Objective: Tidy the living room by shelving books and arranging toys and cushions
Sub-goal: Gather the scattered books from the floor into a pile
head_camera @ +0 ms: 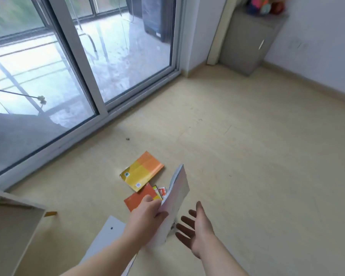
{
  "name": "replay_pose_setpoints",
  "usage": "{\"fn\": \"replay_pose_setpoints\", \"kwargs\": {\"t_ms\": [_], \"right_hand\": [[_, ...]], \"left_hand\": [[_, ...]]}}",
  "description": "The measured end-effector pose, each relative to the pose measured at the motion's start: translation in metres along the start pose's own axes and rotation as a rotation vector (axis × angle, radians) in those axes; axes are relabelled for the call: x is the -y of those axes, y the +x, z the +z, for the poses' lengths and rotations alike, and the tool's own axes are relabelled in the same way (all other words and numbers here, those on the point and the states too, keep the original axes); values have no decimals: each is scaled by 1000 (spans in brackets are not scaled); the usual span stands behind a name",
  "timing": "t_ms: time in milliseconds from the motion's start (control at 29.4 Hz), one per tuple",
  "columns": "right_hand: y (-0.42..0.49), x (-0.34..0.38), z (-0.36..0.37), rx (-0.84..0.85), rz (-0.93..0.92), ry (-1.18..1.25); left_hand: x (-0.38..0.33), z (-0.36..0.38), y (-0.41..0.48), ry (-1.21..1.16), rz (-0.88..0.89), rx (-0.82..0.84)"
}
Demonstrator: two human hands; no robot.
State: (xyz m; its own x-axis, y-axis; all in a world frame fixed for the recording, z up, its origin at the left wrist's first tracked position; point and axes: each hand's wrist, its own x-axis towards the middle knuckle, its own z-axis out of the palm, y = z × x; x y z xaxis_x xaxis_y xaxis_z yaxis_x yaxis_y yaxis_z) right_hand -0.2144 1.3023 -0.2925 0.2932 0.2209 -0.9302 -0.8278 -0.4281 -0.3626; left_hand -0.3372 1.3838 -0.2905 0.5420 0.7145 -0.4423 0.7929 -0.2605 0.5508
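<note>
A person stands over a pale beige floor [247, 156], both bare forearms reaching forward and down. The landmark is a yellow-and-orange book [141, 171] lying flat on the floor.

The left hand [147, 211] is just on the person's side of that book. Its fingers are curled round the lower part of a thin white book [177, 188] and grip it. The white book stands on edge in the air, tilted, with its top corner level with the yellow-and-orange book and just to the right of it.

The right hand [197, 228] is further right, beside the white book but apart from it. It is open, fingers straight and spread, palm turned towards the book, and holds nothing.

An orange-red book [139, 198] lies flat, touching the near corner of the yellow-and-orange book and partly hidden by the left hand. A small red-and-white item [162, 190] lies just beside it; what it is cannot be told.

Beyond the yellow-and-orange book runs a sliding glass door [78, 56]. Far beyond and to the right stands a grey cabinet [247, 42] with blurred colourful toys [265, 4] on top. Nearer the person and to the left is an open cardboard box [12, 226], and a white panel [106, 236] lies under the left forearm.
</note>
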Motion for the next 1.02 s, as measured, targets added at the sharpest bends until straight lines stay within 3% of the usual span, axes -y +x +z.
{"fn": "replay_pose_setpoints", "kwargs": {"t_ms": [136, 408, 511, 715, 851, 953, 1021], "right_hand": [[-47, 59, 26, 134, -3, 138], [-61, 186, 41, 375, 128, 408], [-59, 235, 55, 395, 110, 344], [-45, 269, 88, 297, -19, 127], [-39, 278, 120, 293, -73, -29], [-30, 286, 139, 277, -162, -77], [-21, 288, 151, 257, -245, -155]], "left_hand": [[-40, -53, 14, 166, 108, -105], [-115, -126, 59, 363, 281, -153], [-131, -148, 85, 375, 282, -174], [-122, -176, 110, 271, 120, -200], [-114, -197, 138, 160, -50, -71], [-112, -213, 159, -118, -229, 112], [-115, -228, 173, -361, -315, 112]]}}
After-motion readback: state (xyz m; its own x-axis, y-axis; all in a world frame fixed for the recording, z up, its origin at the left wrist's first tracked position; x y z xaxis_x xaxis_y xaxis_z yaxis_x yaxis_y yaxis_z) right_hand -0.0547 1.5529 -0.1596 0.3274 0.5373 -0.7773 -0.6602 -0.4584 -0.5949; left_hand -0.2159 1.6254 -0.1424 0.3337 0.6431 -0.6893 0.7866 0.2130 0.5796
